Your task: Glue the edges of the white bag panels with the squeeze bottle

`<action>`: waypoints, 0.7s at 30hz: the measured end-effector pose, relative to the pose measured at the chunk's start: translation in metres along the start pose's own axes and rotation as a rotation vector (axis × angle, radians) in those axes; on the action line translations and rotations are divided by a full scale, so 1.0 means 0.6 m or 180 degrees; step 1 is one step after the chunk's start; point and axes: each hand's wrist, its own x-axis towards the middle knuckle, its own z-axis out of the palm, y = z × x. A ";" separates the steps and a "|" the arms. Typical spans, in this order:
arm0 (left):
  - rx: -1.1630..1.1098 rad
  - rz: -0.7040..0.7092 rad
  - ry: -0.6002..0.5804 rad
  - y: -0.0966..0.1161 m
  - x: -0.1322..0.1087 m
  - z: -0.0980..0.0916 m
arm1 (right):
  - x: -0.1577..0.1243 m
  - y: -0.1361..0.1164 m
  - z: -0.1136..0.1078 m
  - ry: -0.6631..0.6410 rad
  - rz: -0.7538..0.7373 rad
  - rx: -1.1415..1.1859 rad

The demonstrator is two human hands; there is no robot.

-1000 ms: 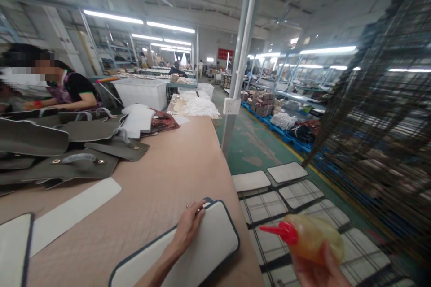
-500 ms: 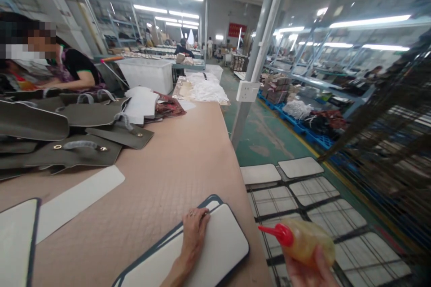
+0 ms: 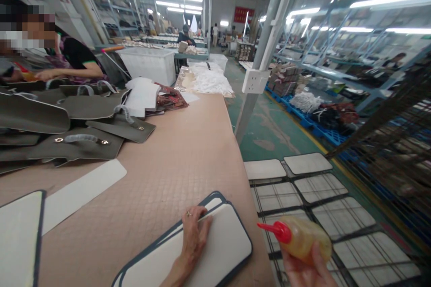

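Two overlapping white panels with dark edges lie at the front right of the tan table. My left hand rests on them near their upper end, fingers curled together at the edge of the top panel; what the fingertips pinch, if anything, is hidden. My right hand is wrapped round a clear squeeze bottle of yellowish liquid, off the table's right edge. Its red nozzle points left, toward the panels, without touching them.
Dark grey bag pieces with handles are heaped at the left, near a white strip and another dark-edged panel. A person works behind them. Right of the table, white panels lie on a rack beside a metal post.
The view has shifted slightly. My left hand stays on the panels, its fingers a little further over the top one. My right hand still holds the bottle in nearly the same place.
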 end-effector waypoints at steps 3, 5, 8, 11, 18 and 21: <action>0.0068 0.0061 -0.0168 0.001 -0.001 0.002 | -0.001 0.004 0.002 -0.0048 0.0016 0.0003; 0.0092 0.0175 -0.0245 0.003 0.000 0.003 | 0.000 0.005 0.002 -0.0082 -0.0004 -0.0022; 0.0134 0.0368 -0.0211 0.006 0.001 0.003 | 0.007 0.004 -0.003 -0.0149 -0.0011 -0.0086; 0.0145 0.0573 -0.0106 0.008 0.001 0.004 | 0.014 0.002 -0.010 -0.0073 -0.0020 -0.0182; 0.0300 0.0734 -0.0244 0.008 0.001 0.005 | 0.019 0.002 -0.008 0.0142 0.0030 -0.0026; 0.0389 0.0733 -0.0492 0.017 0.002 -0.006 | 0.018 0.002 -0.006 0.0125 0.0022 0.0010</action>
